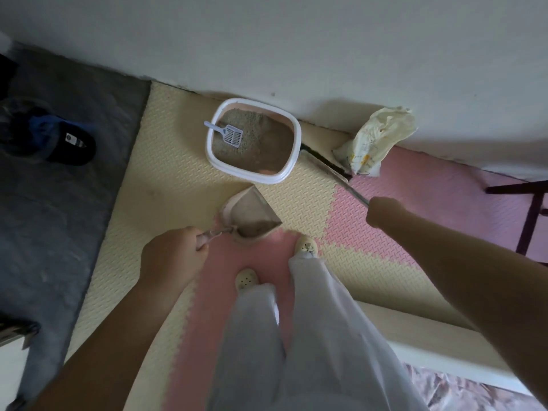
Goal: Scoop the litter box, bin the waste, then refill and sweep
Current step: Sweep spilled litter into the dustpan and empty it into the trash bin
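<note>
A grey rug (59, 218) covered the floor at the far left, with a dark cap (69, 146) lying on it. Beside the rug ran a foam mat (166, 179) of yellow and pink tiles. The left hand (172, 256) was clenched around the handle of a dustpan (252, 210), which rested on the mat with its mouth turned to the right and a little litter heaped at its back. Above the dustpan, near the wall (296, 40), stood the litter box (289, 167), white-rimmed and filled with sandy litter. A pale slotted scoop (229, 135) lay on the litter in its left part, handle against the rim. Below, two feet in cream slippers (246, 278) stood on a pink tile just beside the dustpan. To the right of the box, the head of a broom (326, 169) sat at the mat's edge by the wall, its thin handle slanting down into the right hand (382, 212), which grasped it in a fist. A crumpled cream litter bag (376, 140) leaned against the wall just beyond the broom. Dark furniture legs (530, 209) stood at the far right.
</note>
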`<state>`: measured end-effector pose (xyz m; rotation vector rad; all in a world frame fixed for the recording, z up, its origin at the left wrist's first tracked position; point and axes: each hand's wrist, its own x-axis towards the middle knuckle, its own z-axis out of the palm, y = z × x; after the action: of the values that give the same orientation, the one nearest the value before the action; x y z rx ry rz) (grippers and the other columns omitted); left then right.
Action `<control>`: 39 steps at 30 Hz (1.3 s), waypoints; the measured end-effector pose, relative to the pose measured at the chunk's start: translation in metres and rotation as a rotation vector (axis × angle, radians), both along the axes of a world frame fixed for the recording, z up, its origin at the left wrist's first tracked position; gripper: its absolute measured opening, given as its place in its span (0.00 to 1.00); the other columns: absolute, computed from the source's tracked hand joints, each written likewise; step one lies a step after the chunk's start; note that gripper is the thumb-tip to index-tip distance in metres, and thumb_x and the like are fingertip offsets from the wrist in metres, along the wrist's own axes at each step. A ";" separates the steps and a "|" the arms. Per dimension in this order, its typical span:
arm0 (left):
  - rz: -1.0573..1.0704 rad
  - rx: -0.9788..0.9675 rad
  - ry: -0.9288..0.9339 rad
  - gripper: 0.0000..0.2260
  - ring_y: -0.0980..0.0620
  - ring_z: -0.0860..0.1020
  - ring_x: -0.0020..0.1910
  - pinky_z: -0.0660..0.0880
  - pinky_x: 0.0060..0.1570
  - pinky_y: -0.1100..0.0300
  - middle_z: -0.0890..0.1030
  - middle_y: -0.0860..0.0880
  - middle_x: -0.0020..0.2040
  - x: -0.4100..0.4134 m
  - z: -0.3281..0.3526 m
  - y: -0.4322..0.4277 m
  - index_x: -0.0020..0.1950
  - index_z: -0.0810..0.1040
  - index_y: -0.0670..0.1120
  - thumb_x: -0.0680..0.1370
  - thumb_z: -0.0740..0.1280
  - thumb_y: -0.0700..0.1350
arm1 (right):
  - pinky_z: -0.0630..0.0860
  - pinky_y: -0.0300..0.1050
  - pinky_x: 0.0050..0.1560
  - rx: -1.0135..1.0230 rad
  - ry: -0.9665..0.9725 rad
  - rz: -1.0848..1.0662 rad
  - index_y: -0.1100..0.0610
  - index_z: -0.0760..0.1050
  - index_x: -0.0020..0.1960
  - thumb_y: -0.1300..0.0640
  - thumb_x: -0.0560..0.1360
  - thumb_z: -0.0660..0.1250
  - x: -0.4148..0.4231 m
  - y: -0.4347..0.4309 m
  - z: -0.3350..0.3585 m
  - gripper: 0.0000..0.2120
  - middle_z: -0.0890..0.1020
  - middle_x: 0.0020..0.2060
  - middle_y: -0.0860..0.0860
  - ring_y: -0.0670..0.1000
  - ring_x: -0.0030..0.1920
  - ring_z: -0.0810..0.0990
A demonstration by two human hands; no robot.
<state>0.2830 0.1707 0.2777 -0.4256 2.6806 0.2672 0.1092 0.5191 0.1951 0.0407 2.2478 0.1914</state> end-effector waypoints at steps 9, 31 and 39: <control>-0.047 -0.020 -0.009 0.07 0.52 0.78 0.32 0.75 0.31 0.57 0.80 0.53 0.33 0.051 -0.003 -0.039 0.45 0.82 0.53 0.76 0.66 0.53 | 0.73 0.39 0.32 -0.032 -0.032 0.085 0.59 0.70 0.62 0.63 0.75 0.59 0.120 -0.027 -0.031 0.15 0.73 0.36 0.49 0.49 0.37 0.75; 0.042 0.056 0.065 0.20 0.48 0.75 0.29 0.66 0.27 0.59 0.73 0.51 0.26 0.123 -0.013 -0.110 0.29 0.73 0.48 0.77 0.64 0.57 | 0.75 0.47 0.42 -0.150 -0.004 -0.060 0.58 0.78 0.53 0.58 0.78 0.61 0.195 0.026 0.026 0.08 0.80 0.37 0.52 0.51 0.35 0.76; 0.073 0.059 0.055 0.21 0.48 0.75 0.28 0.70 0.28 0.58 0.73 0.51 0.26 0.122 -0.020 -0.114 0.27 0.70 0.48 0.75 0.64 0.58 | 0.62 0.39 0.28 -0.057 0.043 -0.126 0.61 0.77 0.53 0.58 0.78 0.60 0.180 0.028 0.021 0.10 0.75 0.34 0.51 0.49 0.32 0.73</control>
<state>0.4050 0.0568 0.2579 -0.5059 2.7064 0.3836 0.2893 0.5472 0.2158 0.1563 2.2842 0.0593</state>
